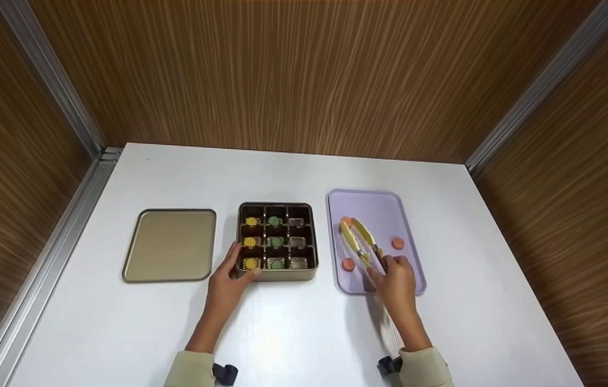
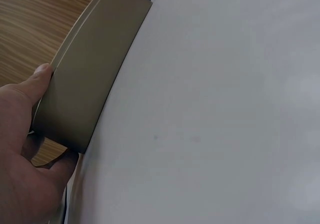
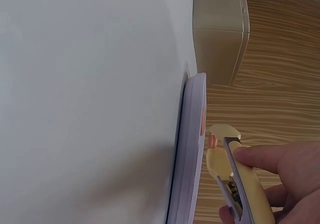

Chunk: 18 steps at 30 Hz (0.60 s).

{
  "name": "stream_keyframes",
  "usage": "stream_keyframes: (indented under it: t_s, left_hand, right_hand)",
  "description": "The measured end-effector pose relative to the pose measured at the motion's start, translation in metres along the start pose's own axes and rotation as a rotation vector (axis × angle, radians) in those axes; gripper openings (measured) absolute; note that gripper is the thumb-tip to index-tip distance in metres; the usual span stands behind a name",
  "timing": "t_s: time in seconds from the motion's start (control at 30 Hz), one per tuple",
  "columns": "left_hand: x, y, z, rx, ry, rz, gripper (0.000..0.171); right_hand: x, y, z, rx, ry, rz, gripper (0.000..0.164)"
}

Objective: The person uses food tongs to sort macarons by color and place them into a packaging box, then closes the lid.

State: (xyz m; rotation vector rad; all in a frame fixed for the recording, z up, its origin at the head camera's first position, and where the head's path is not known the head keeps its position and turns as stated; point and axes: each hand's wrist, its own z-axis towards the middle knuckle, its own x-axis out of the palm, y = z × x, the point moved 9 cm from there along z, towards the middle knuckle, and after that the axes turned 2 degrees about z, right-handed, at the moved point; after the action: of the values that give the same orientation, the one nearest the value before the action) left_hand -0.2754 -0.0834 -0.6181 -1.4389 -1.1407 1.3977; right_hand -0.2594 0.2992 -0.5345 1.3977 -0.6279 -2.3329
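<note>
My left hand (image 1: 226, 285) grips the near-left corner of a square tin (image 1: 288, 275), thumb at the front rim and fingers along the left side. Inside the tin is a nine-compartment insert; yellow discs (image 1: 251, 242) fill the left column, green discs (image 1: 277, 242) the middle one, and the right column shows bare bottoms. In my right hand (image 1: 398, 285) are yellow tongs (image 1: 367, 236), held over a lilac tray (image 1: 382, 201) with their tips apart. An orange disc (image 1: 346, 220) lies at the tips; whether they touch it, I cannot tell.
Two more orange discs lie on the tray, one at its right side (image 1: 398, 243) and one near its left edge (image 1: 348, 264). Left of the tin a flat gold lid (image 1: 172, 244) lies on the white table (image 1: 293, 333). Wood-grain panels (image 1: 282, 75) enclose the back and sides.
</note>
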Motion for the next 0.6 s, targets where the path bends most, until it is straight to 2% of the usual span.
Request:
stream_keyframes:
  t_s: [0.37,0.6]
  left_hand:
    - [0.0002,0.0028,0.0008,-0.02,0.017,-0.021,0.081]
    - [-0.0013,0.0038,0.0007,-0.014,0.01,-0.021,0.08]
  right_hand:
    - [-0.008,-0.0031,-0.0019,-0.081,0.012,0.076,0.029]
    - [-0.0083,-0.0084,-0.0018,-0.05,0.084,0.099,0.033]
